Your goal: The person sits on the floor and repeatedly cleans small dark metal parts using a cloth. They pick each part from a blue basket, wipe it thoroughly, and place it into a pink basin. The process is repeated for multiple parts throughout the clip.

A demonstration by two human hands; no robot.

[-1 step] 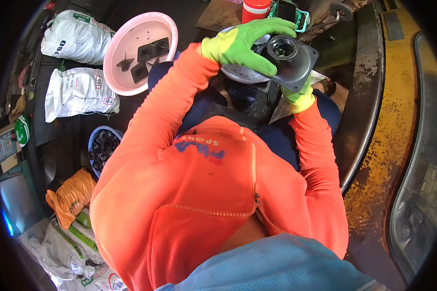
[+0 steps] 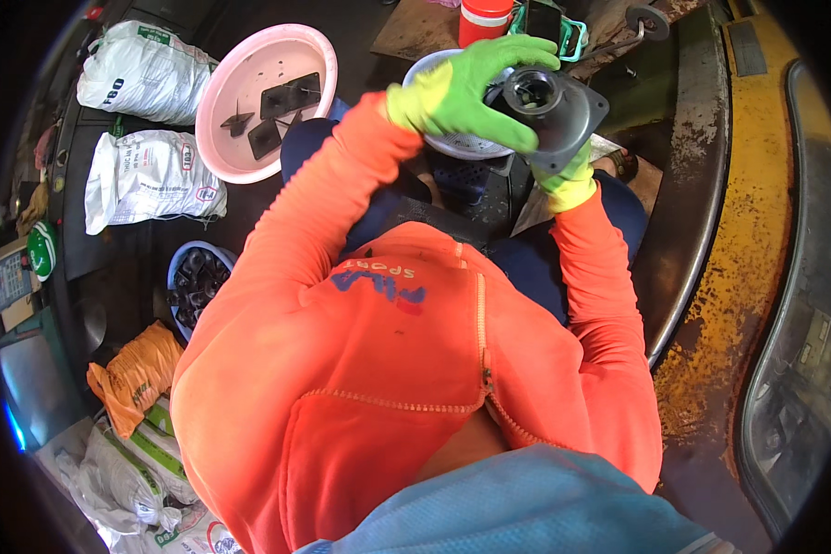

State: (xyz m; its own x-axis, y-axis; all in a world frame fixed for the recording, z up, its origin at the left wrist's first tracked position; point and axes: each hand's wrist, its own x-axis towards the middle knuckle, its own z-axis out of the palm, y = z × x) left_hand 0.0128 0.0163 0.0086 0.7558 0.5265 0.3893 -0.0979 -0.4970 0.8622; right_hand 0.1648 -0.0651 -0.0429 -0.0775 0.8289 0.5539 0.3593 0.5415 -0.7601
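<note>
Floor all around, black part raised in front

I sit low over the dark floor point(image 2: 358, 69), my legs point(image 2: 537, 268) in dark blue to either side. Along my right runs a rusty yellow metal panel point(image 2: 757, 212). Ahead lies a wooden board point(image 2: 414, 30), with a red jug point(image 2: 483, 26) by its right end.

The black part point(image 2: 568, 118) is between my hands, its round opening turned up toward me. My left hand point(image 2: 466, 97), gloved in green, curls about its left side, thumb on the near edge and fingers over the far one. My right hand point(image 2: 574, 174) is under its near right side; the part covers those fingers, so I can't tell how they are set. Just behind and below my left hand is a pale basin point(image 2: 471, 146).

Counting up: one black part at my hands. One pink tub point(image 2: 210, 120), well to the left, with at least three dark pieces point(image 2: 291, 95) in it. One blue basin point(image 2: 179, 321), heaped with black pieces point(image 2: 198, 284) too jumbled to count. Two white sacks point(image 2: 152, 180) on the far left, one orange sack point(image 2: 137, 374) nearer me.
</note>
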